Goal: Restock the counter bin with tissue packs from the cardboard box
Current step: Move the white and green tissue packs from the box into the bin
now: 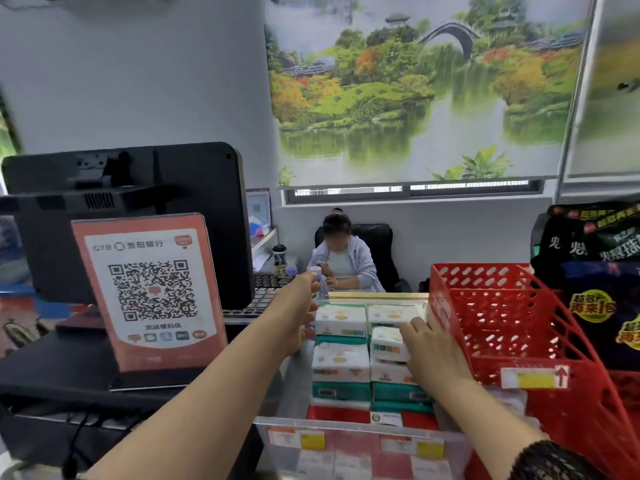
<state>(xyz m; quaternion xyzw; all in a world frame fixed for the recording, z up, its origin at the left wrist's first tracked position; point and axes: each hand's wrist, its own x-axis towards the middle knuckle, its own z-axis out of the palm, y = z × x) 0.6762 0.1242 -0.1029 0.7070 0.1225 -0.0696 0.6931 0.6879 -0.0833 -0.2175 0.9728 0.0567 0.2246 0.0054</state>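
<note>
A clear counter bin [377, 295] holds several white and green tissue packs in two rows, among them one at the far left [341, 320]. My right hand [433, 355] grips a white tissue pack [387, 342] that lies tilted on top of the right row. My left hand [298, 317] reaches along the bin's left side, fingers relaxed against its wall next to a small bottle [320, 282]. The cardboard box is not in view.
An empty red perforated basket [512, 317] stands right of the bin. A QR code stand [152, 292] and a black monitor [131, 216] are on the left. A clear shelf front with price tags [353, 441] lies below. A seated person [341, 258] is behind the counter.
</note>
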